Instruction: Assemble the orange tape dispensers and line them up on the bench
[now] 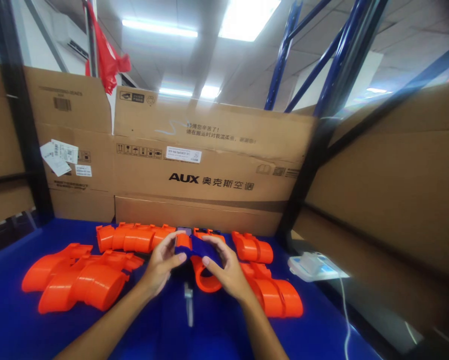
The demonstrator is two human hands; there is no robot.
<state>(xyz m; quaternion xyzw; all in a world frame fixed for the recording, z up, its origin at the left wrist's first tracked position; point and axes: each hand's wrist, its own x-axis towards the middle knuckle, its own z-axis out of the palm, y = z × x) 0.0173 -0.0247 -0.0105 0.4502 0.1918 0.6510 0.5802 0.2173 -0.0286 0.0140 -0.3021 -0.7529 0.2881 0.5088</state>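
Observation:
My left hand (163, 265) pinches the left end of a small plastic part, with thumb in front and fingers behind. An orange section (183, 242) of the part shows by that thumb. My right hand (227, 267) grips its dark blue section (205, 251) from the right. Just under the right fingers an orange ring-shaped piece (209, 286) shows its round opening; whether it joins the held part, I cannot tell. Below the hands, a slim grey tool (189, 305) lies on the blue table surface (142, 335), too blurred to name.
Several curved orange plastic pieces lie left (84, 287), behind (134, 237) and right (279, 297) of my hands. A white device (314, 266) with a cable is at the right edge. Cardboard panels (209, 165) and dark posts (303, 185) bound the table.

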